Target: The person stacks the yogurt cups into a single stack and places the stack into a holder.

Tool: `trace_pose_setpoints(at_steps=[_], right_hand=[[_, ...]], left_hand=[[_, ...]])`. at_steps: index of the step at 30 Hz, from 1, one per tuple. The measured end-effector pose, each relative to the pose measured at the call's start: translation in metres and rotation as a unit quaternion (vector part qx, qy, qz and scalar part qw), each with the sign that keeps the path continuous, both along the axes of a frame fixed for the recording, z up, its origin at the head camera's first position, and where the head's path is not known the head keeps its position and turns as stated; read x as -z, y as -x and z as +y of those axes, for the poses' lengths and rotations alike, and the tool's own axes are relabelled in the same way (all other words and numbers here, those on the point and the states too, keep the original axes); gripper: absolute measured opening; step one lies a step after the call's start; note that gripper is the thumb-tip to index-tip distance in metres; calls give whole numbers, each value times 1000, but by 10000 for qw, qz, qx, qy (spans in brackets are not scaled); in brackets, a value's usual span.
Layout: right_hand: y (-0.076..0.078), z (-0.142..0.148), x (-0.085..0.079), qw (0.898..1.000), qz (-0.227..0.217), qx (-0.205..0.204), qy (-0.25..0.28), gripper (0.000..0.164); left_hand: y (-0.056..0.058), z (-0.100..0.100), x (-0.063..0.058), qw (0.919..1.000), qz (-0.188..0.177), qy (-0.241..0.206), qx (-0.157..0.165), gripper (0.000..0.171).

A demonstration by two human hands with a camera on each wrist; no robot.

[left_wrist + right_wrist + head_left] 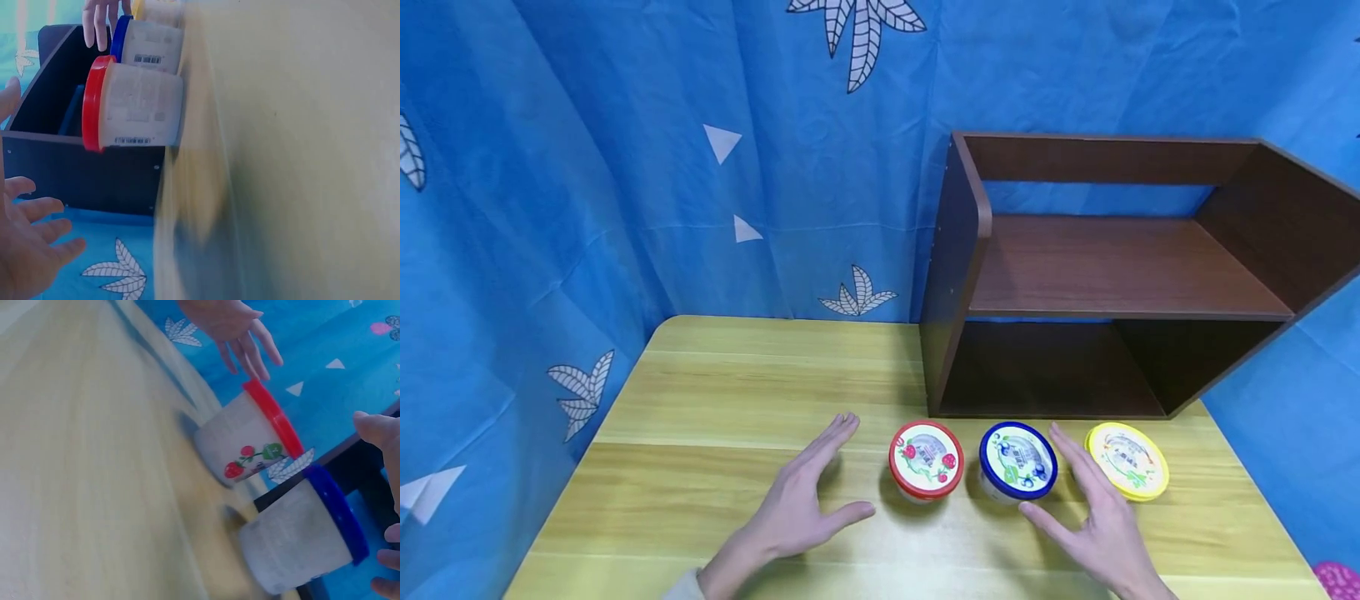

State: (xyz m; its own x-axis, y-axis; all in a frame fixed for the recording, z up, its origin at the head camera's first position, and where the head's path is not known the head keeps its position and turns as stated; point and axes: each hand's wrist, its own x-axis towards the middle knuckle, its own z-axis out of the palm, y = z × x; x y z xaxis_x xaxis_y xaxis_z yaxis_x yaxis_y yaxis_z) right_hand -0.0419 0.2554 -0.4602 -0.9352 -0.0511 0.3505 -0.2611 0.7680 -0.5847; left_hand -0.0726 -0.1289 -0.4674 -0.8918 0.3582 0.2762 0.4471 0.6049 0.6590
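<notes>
A dark brown shelf (955, 283) takes up the back of the wooden counter (700, 467), its two tiers facing the person. Behind the shelf and out past both its sides hangs a blue curtain (647, 125) printed with leaves and white triangles. The shelf's lower front edge runs close behind a row of three tubs.

The red-lidded tub (927, 460) stands in front of the shelf's left corner, the blue-lidded tub (1018, 460) before its lower tier, the yellow-lidded tub (1127, 461) before its right end. The blue-lidded tub lies between the red-lidded one and the right hand (1101, 529), and that hand in turn comes between blue and yellow.

All three are upright, lids up, sides narrowing a little to the base. Each axis runs straight up from the counter; height and width look much alike. Barcodes show on the red and blue tubs in the left wrist view, printed strawberries on the red one in the right wrist view.

The left hand (797, 504), forward and left of the shelf, has thumb and fingers spread wide, gripping nothing, apart from the red-lidded tub. The right hand, in front of the shelf, is also spread, with thumb and forefinger beside the blue-lidded tub; whether they touch it I cannot tell.
</notes>
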Motion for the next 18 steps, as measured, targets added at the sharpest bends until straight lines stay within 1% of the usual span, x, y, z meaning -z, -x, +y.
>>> trace_pose_setpoints(at_steps=[2,4,7,10,13,15,18], right_hand=[[1,0,4,9999,-50,58,136,104],[3,-1,7,9997,-64,85,197,102],[6,-1,13,9998,-50,130,170,99],[7,-2,17,9997,-130,204,95,96],[8,-3,20,9989,-376,283,67,96],[9,-4,21,9978,-560,337,63,96],[10,-4,23,9964,-719,444,13,96]], left_hand=[[0,4,1,9998,-117,-146,0,99],[2,7,3,9997,-202,-160,6,99],[3,11,7,9988,-433,-217,39,100],[5,14,11,9969,-740,-257,52,101],[7,18,14,9948,-997,-223,38,102],[9,21,16,9940,-1076,-192,30,102],[14,26,18,9935,-1128,-161,39,102]])
